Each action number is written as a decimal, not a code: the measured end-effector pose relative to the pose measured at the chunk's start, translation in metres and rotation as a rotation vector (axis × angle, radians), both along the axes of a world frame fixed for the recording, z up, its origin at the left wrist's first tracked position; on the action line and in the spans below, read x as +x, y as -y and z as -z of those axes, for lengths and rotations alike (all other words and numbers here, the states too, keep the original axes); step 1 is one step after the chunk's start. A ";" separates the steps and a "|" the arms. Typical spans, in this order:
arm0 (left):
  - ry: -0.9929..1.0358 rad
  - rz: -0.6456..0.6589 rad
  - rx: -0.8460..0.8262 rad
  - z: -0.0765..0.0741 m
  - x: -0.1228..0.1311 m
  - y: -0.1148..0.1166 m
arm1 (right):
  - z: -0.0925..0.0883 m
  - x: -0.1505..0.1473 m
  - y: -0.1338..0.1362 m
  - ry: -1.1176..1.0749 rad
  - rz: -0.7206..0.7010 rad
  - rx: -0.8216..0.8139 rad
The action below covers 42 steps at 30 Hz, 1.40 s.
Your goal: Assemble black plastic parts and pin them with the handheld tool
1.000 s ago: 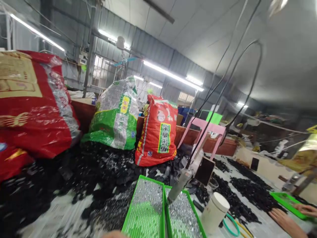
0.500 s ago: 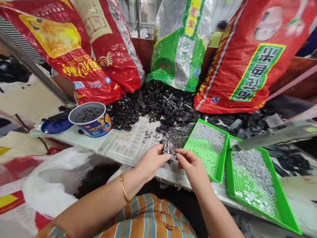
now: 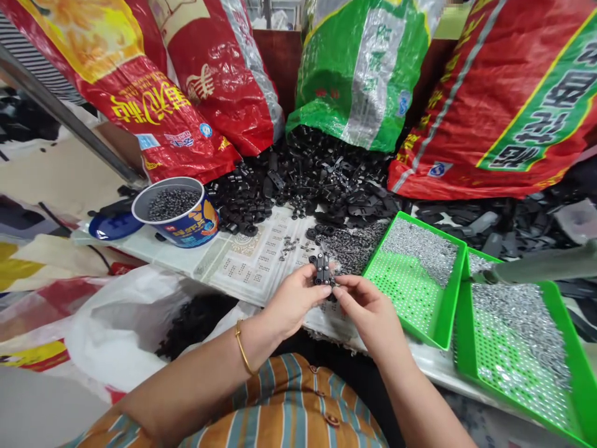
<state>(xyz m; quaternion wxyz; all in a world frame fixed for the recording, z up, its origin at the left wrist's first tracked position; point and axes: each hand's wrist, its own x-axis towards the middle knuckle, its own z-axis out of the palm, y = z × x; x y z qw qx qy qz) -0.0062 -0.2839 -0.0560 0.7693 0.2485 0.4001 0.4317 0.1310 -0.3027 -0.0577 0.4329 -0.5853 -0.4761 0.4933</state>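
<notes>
My left hand [image 3: 293, 302] pinches a small black plastic part [image 3: 321, 270] at the table's near edge, a gold bangle on its wrist. My right hand [image 3: 370, 311] meets it from the right, fingertips closed against the same part's lower end. Just beyond the hands lie loose small black pieces [image 3: 347, 246] on a printed paper sheet [image 3: 252, 261]. A large heap of black plastic parts [image 3: 303, 180] spreads behind that.
Two green perforated trays [image 3: 448, 311] [image 3: 578, 367] with silvery small pieces sit right of my hands, a grey tool [image 3: 536, 267] lying over them. A paper cup of dark pellets [image 3: 176, 211] stands left. Red and green sacks [image 3: 364, 68] line the back. A white plastic bag [image 3: 121, 330] hangs below the table.
The view swung down from the workshop ceiling to the table one second ago. Since half a second ago both hands have shifted slightly right, still closed on the black part.
</notes>
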 end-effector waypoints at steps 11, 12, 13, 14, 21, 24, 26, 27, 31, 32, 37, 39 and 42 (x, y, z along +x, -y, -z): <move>0.023 -0.046 0.020 0.012 -0.010 -0.003 | 0.005 -0.008 -0.004 0.425 -0.063 0.266; 0.019 -0.040 0.032 0.012 -0.011 -0.003 | 0.006 -0.008 -0.004 0.436 -0.065 0.264; 0.013 -0.032 0.041 0.012 -0.012 -0.003 | 0.006 -0.009 -0.005 0.444 -0.069 0.255; 0.011 -0.026 0.048 0.012 -0.012 -0.003 | 0.007 -0.009 -0.005 0.444 -0.064 0.246; -0.017 0.036 0.054 0.013 -0.018 -0.005 | 0.006 -0.006 -0.016 0.509 -0.224 0.372; -0.003 0.017 0.022 0.013 -0.017 -0.005 | 0.006 -0.003 -0.017 0.534 -0.244 0.362; 0.020 -0.017 -0.012 0.011 -0.016 -0.005 | 0.008 -0.002 -0.017 0.484 -0.181 0.261; 0.039 -0.042 -0.035 0.010 -0.016 -0.005 | 0.011 -0.002 -0.017 0.427 -0.142 0.187; 0.177 -0.027 -0.102 0.004 -0.021 -0.010 | 0.017 -0.011 -0.022 -0.105 0.043 -0.228; 0.220 0.043 -0.114 0.003 -0.023 -0.010 | 0.017 -0.015 -0.023 -0.267 0.067 -0.320; 0.424 0.366 -0.095 0.010 -0.025 0.002 | 0.006 -0.031 -0.024 -0.675 -0.047 -0.550; 0.414 0.370 -0.066 0.014 -0.024 0.003 | 0.004 -0.030 -0.027 -0.706 -0.044 -0.529; 0.115 0.354 -0.038 0.009 -0.038 -0.018 | 0.004 -0.023 -0.037 -0.679 0.027 -0.422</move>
